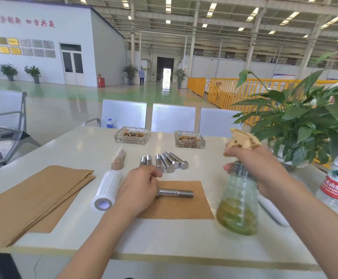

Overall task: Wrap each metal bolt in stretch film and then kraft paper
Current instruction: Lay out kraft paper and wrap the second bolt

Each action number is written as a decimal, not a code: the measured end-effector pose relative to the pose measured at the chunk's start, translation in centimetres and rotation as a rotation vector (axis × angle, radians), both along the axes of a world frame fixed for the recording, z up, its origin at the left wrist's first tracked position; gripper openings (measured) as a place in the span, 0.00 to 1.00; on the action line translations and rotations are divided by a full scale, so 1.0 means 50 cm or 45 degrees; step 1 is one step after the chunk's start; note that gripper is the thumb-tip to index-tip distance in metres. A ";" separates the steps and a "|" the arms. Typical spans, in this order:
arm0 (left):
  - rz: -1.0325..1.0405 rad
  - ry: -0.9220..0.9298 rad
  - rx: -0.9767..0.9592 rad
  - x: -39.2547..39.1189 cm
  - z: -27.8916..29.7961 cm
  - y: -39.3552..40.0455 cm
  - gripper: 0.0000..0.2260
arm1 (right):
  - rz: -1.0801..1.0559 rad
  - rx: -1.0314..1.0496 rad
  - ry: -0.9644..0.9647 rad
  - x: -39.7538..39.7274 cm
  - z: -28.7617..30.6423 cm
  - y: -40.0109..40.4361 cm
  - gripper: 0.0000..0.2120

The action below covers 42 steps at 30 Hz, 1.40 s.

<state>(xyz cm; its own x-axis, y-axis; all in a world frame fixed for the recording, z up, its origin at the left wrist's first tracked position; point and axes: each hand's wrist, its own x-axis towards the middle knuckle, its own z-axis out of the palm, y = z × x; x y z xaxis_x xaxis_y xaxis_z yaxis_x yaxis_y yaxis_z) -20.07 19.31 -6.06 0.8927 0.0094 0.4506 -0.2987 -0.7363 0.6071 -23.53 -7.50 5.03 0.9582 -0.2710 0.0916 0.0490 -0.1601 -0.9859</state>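
In the head view, a bare bolt lies on a single kraft sheet near the table's front edge. The left hand steadies its head end with curled fingers, though whether they actually clamp it is hidden. The right hand grips a spray bottle by the neck above the sheet's right edge, probably to mist the bolt. The stretch film roll and the kraft stack wait toward the left edge, and the spare bolts beside one wrapped bolt lie mid-table.

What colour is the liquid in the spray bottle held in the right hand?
Yellowish green, pooled in the bottom of the clear spray bottle; the head view shows it.
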 end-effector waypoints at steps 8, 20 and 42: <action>-0.169 0.469 0.647 0.095 0.053 -0.066 0.17 | -0.533 -0.328 -0.325 0.133 -0.076 -0.046 0.06; -0.362 0.491 0.581 0.129 0.063 -0.053 0.04 | -0.293 -0.982 0.230 0.061 -0.172 -0.085 0.30; -0.396 -0.373 0.874 -0.016 0.006 -0.021 0.02 | 0.379 -1.366 -0.317 0.065 -0.186 0.092 0.08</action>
